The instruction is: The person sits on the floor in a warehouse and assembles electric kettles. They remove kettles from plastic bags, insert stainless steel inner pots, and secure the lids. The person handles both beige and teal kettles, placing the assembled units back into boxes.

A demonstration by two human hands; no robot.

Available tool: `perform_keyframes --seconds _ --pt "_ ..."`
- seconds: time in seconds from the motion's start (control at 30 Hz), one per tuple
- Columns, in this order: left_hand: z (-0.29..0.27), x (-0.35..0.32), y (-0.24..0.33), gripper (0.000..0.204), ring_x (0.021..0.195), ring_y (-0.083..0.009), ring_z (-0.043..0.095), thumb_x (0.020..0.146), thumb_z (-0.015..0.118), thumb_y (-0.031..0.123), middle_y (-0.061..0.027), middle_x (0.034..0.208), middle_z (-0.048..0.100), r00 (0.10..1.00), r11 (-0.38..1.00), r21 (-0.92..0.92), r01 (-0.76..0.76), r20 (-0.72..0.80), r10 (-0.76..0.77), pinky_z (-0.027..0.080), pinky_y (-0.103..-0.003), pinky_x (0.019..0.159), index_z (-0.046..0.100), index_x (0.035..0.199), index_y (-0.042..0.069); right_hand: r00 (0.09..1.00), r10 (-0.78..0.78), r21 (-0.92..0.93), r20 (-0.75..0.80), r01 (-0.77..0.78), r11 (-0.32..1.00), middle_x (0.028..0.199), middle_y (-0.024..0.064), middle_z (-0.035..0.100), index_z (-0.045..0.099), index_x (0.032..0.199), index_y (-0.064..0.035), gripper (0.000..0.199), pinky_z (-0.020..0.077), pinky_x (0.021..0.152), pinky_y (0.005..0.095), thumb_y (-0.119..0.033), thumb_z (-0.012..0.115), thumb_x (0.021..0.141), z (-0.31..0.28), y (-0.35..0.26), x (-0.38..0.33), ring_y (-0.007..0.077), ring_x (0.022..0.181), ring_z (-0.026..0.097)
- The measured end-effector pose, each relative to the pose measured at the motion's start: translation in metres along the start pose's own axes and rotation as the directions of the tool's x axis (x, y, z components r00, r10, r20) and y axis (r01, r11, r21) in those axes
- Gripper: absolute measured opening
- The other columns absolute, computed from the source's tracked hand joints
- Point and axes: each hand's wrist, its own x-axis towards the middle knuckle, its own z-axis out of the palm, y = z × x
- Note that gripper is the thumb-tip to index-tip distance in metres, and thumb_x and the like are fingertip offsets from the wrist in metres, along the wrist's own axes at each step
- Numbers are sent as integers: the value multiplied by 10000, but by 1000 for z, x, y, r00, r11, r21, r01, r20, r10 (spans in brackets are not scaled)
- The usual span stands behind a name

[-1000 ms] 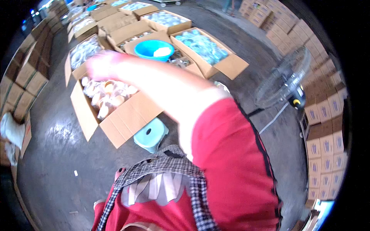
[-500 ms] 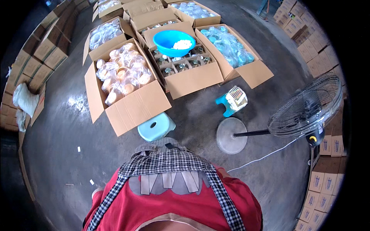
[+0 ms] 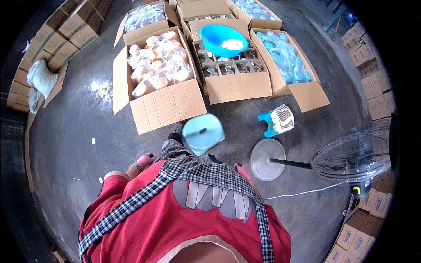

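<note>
A second ago our red-sleeved arm was stretched out over the open brown cardboard box (image 3: 169,105) of cream-coloured pieces wrapped in clear plastic (image 3: 160,65). Half a second ago it was already gone from view, and now neither our left hand nor our right hand shows anywhere. Only our red shirt and black-and-white checked apron (image 3: 197,171) fill the lower edge, so we cannot tell how far either hand is open or whether it carries anything. We judge the reach into that box to be over, with both hands drawn back to our body.

The box of wrapped pieces lies on the grey floor ahead of where our hands must hang, slightly to the left, with its flaps spread. Nearer us stands a round pale-blue plastic stool (image 3: 202,133).

To the right of the first box is a second open carton (image 3: 239,85) with divided cells of glass jars. A bright blue plastic bowl (image 3: 221,37) holding white bits rests on top of it. Further right, a third carton (image 3: 307,94) is full of clear bluish bags.

Closed brown cartons with small blue printed marks (image 3: 355,236) are stacked far right, behind a wire-caged floor fan (image 3: 351,158). Plainer brown ones (image 3: 74,24) line the far left, beside a white sack (image 3: 41,76).
</note>
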Motion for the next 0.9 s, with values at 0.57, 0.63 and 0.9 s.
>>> perform_keyframes --seconds 0.57,0.63,0.9 --pt "-27 183 11 408 713 -261 549 787 446 363 -164 730 585 991 917 -376 134 36 -130 405 -365 644 559 819 -28 962 181 -577 204 -32 816 835 206 572 584 876 -76 227 458 648 418 -253 496 764 -22 131 61 351 769 562" --pt "-27 238 23 476 637 -242 536 797 438 413 -144 680 562 993 862 -507 19 -93 -77 412 -350 608 559 762 -47 930 -48 -689 365 304 657 816 199 571 586 877 -89 211 460 638 411 -241 482 773 -17 68 53 344 763 563" --pt "-82 394 131 630 888 -223 475 739 477 573 -108 1060 497 833 98 -931 351 263 -487 413 -379 700 496 1075 41 912 153 29 380 -178 984 853 73 579 551 895 -10 286 409 726 271 -278 507 805 23 -319 112 148 780 534"
